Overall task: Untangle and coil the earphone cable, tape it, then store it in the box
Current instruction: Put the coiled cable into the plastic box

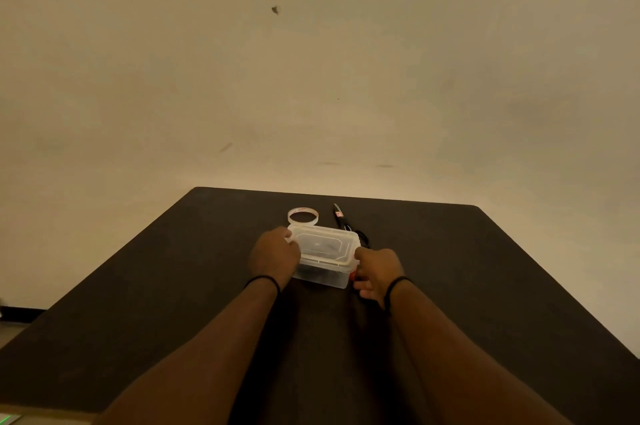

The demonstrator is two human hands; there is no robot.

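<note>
A small clear plastic box [323, 256] with its lid on sits in the middle of the dark table [173, 286]. Something dark shows through its wall, likely the earphone cable [313, 272]. My left hand [275, 256] grips the box's left end, fingers over the lid's corner. My right hand [375, 274] is closed against the box's right end, by a small red clasp [352, 275]. A roll of clear tape [302, 216] lies just behind the box.
Black-handled scissors [346, 222] lie behind the box to the right, blades pointing away. A plain wall stands right behind the table's far edge. Both wrists wear thin black bands.
</note>
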